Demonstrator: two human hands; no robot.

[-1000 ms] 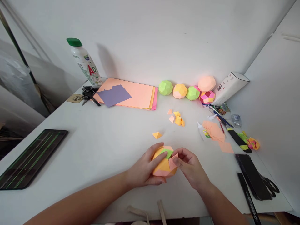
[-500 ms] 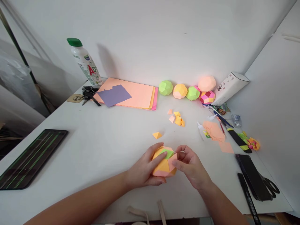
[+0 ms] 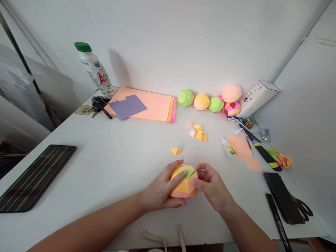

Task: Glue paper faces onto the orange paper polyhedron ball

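Currently held ball: a faceted paper ball (image 3: 183, 186), orange and peach with a green face (image 3: 190, 172), over the near half of the desk (image 3: 105, 168).
Left hand (image 3: 164, 185): grasping the ball from its left, one finger on the green face.
Right hand (image 3: 214, 185): pinching a peach flap (image 3: 195, 176) at its right.
Loose pieces: one orange piece (image 3: 175, 151) just beyond, a small cluster (image 3: 199, 135) farther back.
Wall side: a paper stack (image 3: 157, 105), then more paper balls (image 3: 201, 102) to its right.

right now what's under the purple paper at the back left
The purple paper lies over a peach sheet, with yellow and pink sheets edging out below. Anything small directly beneath it is covered.
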